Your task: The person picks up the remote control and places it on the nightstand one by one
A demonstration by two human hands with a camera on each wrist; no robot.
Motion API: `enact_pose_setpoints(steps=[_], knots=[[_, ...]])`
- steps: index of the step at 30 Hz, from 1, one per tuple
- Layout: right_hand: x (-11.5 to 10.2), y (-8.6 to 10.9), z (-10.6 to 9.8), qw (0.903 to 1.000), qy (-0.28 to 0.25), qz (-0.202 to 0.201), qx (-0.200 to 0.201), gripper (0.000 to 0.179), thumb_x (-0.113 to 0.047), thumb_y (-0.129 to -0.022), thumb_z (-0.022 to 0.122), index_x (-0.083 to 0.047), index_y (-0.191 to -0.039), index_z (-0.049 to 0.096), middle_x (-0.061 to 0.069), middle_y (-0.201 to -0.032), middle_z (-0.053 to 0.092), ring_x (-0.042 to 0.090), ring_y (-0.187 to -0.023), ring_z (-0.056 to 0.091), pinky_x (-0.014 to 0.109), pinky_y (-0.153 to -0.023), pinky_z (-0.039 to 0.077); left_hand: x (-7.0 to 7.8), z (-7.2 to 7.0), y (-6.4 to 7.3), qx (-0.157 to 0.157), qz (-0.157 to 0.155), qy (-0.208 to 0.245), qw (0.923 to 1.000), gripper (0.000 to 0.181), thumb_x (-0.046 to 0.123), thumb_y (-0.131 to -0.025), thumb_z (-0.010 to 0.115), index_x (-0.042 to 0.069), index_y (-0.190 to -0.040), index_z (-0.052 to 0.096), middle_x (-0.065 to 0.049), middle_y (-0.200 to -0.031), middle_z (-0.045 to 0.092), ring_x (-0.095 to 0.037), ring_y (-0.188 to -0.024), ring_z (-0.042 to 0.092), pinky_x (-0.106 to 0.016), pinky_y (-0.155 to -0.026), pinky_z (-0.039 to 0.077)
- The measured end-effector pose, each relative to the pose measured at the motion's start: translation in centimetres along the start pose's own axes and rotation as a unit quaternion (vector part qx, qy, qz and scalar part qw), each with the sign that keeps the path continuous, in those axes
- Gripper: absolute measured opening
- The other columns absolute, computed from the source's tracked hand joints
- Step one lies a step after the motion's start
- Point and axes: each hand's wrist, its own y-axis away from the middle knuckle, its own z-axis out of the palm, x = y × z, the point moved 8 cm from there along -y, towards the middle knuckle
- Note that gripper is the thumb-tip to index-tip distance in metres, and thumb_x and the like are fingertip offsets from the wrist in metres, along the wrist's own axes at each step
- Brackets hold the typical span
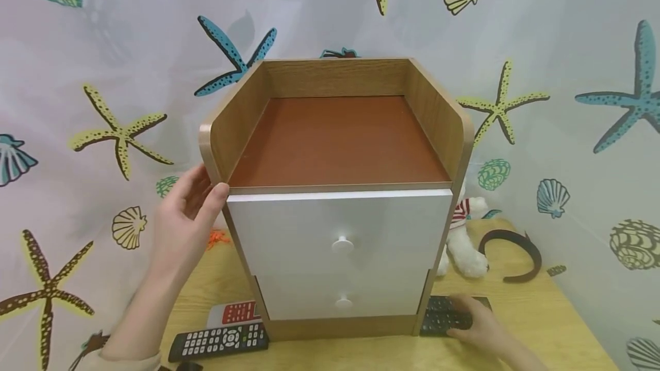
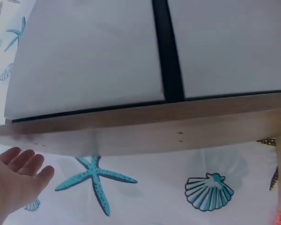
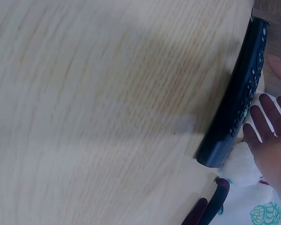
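Note:
A small wooden cabinet (image 1: pixel 335 142) with white drawer fronts and round knobs stands upright on the table. My left hand (image 1: pixel 188 216) rests at its upper left side, the thumb at the front edge and the fingers along the outer side panel. In the left wrist view, those fingers (image 2: pixel 30 164) are loosely bent beside the wooden edge (image 2: pixel 131 115). To the right of the cabinet, my right hand (image 1: pixel 476 325) is over a black remote control (image 1: pixel 444 316) lying on the table. The right wrist view has that hand's fingers spread just above the remote's keys (image 3: pixel 243 103).
Left of the cabinet base lie a black remote (image 1: pixel 216 342) and a grey remote with a red panel (image 1: pixel 239 314). At the right are a white plush toy (image 1: pixel 466 251) and a black headband (image 1: pixel 531 251). A seashell-print curtain (image 1: pixel 582 147) hangs behind the table (image 1: pixel 536 314).

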Motion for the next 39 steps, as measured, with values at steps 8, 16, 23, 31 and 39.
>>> enact_pose_setpoints(steps=[8, 16, 23, 31, 39], knots=[[0.1, -0.1, 0.7, 0.9999, 0.002, -0.011, 0.006, 0.062, -0.021, -0.071, 0.079, 0.007, -0.12, 0.052, 0.023, -0.117, 0.061, 0.04, -0.106, 0.058, 0.052, -0.089, 0.049, 1.4, 1.0, -1.1, 0.025, 0.017, 0.044, 0.9986, 0.045, 0.021, -0.091, 0.061, 0.017, -0.134, 0.05, -0.007, -0.127, 0.058, -0.01, -0.117, 0.057, -0.013, -0.094, 0.045], [1.0, -0.4, 0.9, 0.9988, 0.047, 0.009, 0.012, 0.06, -0.024, -0.066, 0.082, -0.002, -0.117, 0.058, 0.012, -0.115, 0.063, 0.033, -0.105, 0.055, 0.057, -0.09, 0.046, 2.1, 1.2, -2.2, 0.064, 0.024, 0.029, 0.9973, 0.04, 0.024, -0.089, 0.064, 0.011, -0.126, 0.056, -0.008, -0.114, 0.062, -0.004, -0.096, 0.059, -0.01, -0.081, 0.049], [1.5, -0.6, 1.8, 0.9974, 0.072, 0.0, -0.01, 0.055, -0.021, -0.064, 0.081, -0.005, -0.113, 0.061, 0.01, -0.111, 0.063, 0.029, -0.101, 0.053, 0.07, -0.084, 0.039, 1.8, 1.4, -3.0, 0.066, 0.019, -0.013, 0.9976, 0.037, 0.022, -0.093, 0.057, 0.001, -0.123, 0.054, -0.01, -0.117, 0.064, -0.007, -0.1, 0.059, -0.012, -0.083, 0.046], [1.2, -0.6, 1.9, 0.9967, 0.076, -0.016, -0.021, 0.053, -0.026, -0.067, 0.08, -0.006, -0.113, 0.062, 0.014, -0.113, 0.062, 0.04, -0.105, 0.053, 0.074, -0.081, 0.036, 2.3, 1.0, -3.4, 0.063, 0.027, -0.012, 0.9975, 0.035, 0.022, -0.093, 0.057, 0.003, -0.123, 0.055, -0.008, -0.118, 0.064, -0.017, -0.105, 0.061, -0.03, -0.091, 0.051], [1.2, -0.6, 2.2, 0.9971, 0.05, -0.019, -0.054, 0.051, -0.025, -0.068, 0.079, -0.004, -0.112, 0.063, 0.02, -0.112, 0.058, 0.041, -0.101, 0.053, 0.066, -0.076, 0.045, 3.2, 0.9, -3.5, 0.054, 0.047, -0.043, 0.9965, 0.03, 0.008, -0.091, 0.053, -0.006, -0.117, 0.055, -0.022, -0.116, 0.063, -0.031, -0.103, 0.063, -0.047, -0.088, 0.052]])
